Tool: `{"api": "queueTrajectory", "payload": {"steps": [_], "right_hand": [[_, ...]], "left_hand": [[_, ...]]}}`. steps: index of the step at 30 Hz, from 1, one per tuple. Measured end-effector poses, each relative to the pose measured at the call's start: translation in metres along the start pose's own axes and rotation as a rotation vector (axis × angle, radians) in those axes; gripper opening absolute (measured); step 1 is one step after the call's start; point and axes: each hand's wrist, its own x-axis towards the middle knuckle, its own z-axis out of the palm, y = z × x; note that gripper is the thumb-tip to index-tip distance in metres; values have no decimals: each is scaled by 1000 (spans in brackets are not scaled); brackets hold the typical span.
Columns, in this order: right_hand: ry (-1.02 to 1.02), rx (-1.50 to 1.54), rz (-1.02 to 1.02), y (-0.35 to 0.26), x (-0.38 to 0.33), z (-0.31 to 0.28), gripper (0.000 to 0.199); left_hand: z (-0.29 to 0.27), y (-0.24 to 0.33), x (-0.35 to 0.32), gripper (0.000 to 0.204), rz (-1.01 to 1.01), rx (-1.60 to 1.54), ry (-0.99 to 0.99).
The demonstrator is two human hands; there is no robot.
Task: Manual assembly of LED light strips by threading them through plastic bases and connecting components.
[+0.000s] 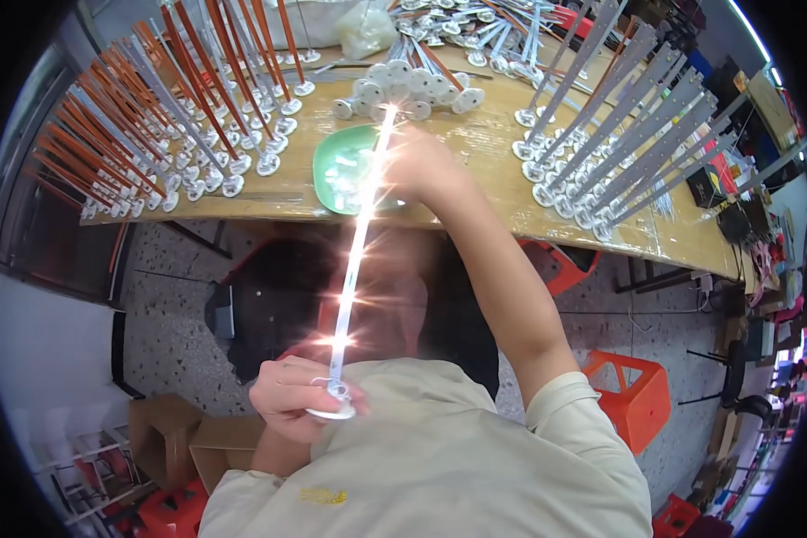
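Observation:
A thin clear light stick [342, 323] glows at several spots along its length and slants from my chest to the table. My left hand [289, 394] is closed around its near end, by the round white base [332, 412]. At the far end my right hand [421, 166] is beside the stick and the right side of a green bowl [321, 179]. Blur and glare hide its fingers, so whether it grips the stick cannot be made out. Small clear and white pieces [342, 175] lie in the bowl.
Upright orange and grey sticks on round clear bases [233, 184] crowd the table's left; grey strips [601, 152] stand at the right. A pile of white discs [412, 85] sits behind the bowl. Orange stools [632, 399] and cardboard boxes [166, 430] are on the floor.

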Motion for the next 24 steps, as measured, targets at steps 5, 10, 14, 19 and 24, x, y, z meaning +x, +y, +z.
{"api": "queueTrajectory", "payload": {"steps": [5,10,14,19,24], "right_hand": [[-127,-49,146,-31,5,-14,23],[-161,-51,153,-33,2,-22,23],[-149,-19,158,-38,3,-33,22],[-11,60,144,-36,-5,-24,14],[400,299,13,-21,-57,-24,14]], "left_hand": [[-12,3,-3,15,-51,-247,144],[-15,-3,2,7,-18,-453,95],[-7,-3,1,11,-55,-414,176],[-7,3,-4,17,-61,-342,167],[7,0,7,35,100,-127,105]]}}
